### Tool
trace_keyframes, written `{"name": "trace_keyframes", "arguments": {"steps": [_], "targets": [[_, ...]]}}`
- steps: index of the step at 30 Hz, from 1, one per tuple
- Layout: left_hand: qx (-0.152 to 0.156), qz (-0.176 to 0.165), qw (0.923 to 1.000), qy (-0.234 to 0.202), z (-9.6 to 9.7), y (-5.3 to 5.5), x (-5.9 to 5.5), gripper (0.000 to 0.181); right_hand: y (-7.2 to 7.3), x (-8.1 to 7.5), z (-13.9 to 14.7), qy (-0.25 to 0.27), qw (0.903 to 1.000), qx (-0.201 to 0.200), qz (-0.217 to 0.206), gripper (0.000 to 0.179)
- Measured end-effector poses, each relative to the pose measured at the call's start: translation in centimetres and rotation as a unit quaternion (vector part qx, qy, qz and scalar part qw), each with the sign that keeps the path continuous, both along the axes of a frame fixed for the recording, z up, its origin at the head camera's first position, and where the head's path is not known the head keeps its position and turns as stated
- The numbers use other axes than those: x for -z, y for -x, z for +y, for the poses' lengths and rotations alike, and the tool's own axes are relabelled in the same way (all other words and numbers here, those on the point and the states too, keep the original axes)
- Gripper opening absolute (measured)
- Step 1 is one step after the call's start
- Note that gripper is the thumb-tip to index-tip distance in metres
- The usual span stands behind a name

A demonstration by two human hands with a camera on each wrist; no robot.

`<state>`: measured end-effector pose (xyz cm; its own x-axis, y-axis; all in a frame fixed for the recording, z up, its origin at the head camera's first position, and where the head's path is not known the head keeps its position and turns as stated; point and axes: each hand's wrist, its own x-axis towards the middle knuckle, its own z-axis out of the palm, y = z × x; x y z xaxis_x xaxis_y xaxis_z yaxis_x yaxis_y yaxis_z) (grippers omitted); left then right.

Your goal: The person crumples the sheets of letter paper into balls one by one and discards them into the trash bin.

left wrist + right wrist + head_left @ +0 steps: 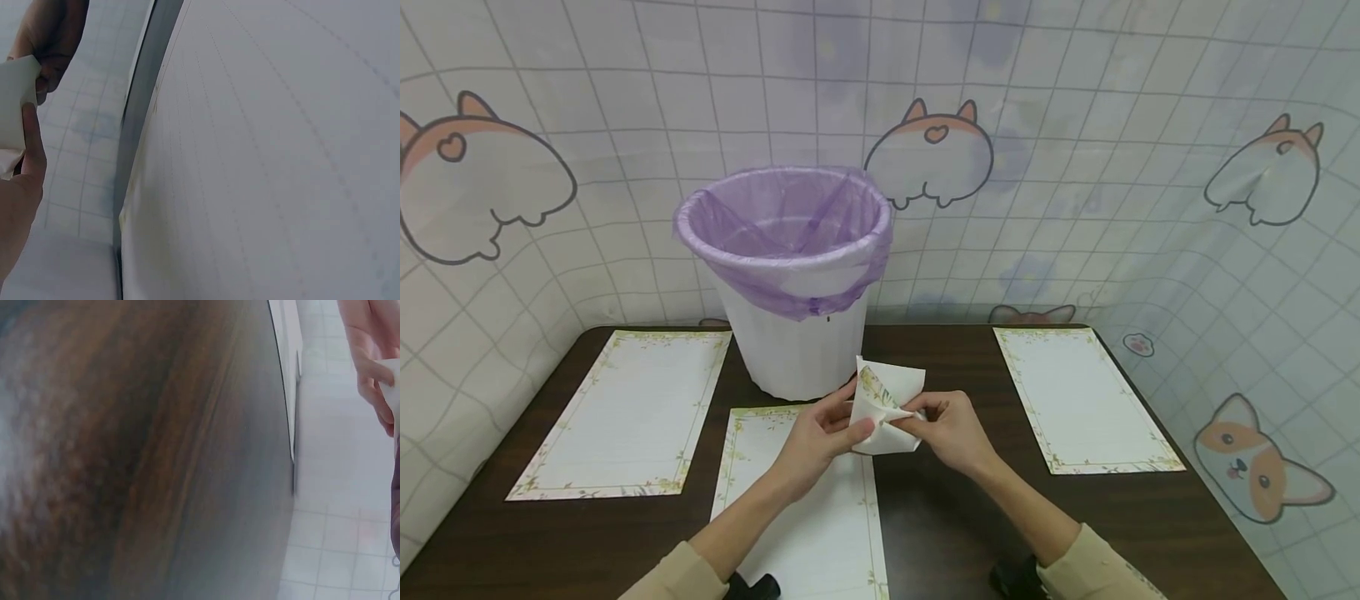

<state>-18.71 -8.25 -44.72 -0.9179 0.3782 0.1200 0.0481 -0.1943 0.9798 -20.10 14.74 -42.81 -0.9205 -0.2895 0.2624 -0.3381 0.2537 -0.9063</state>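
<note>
A folded, crumpled sheet of paper (887, 404), white with a bit of yellow-green floral border, is held between both hands above the table. My left hand (823, 437) grips its left side, thumb in front and fingers behind. At its right side, my right hand (951, 429) pinches the paper between thumb and fingers. The left wrist view catches the paper (15, 106) at its left edge with both hands on it. Only a small corner of the paper (390, 394) shows in the right wrist view. Below the left forearm lies a flat bordered sheet (797, 508).
A white bin (797, 333) with a purple liner (808, 287) stands behind the hands. One bordered sheet (628, 417) lies on the left of the dark table (955, 517), another sheet (1086, 400) on the right. A grid-patterned curtain (1075, 108) hangs around the table.
</note>
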Motion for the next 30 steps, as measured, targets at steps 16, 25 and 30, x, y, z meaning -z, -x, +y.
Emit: {"name": "trace_keyframes", "arguments": {"steps": [16, 25, 30], "targets": [[0.04, 0.03, 0.9986, 0.018, -0.35, 0.12, 0.19, 0.057, 0.15, 0.44, 0.43, -0.018, 0.9992, -0.032, 0.017, 0.005], [0.021, 0.061, 0.9962, 0.058, -0.18, 0.08, -0.61, 0.047, 0.44, 0.39, 0.68, 0.0, 0.9981, -0.058, 0.017, 0.011], [0.016, 0.061, 0.9953, 0.073, -0.28, 0.06, -0.37, 0.042, 0.39, 0.61, 0.69, -0.015, 0.9967, -0.079, 0.011, 0.007]]}}
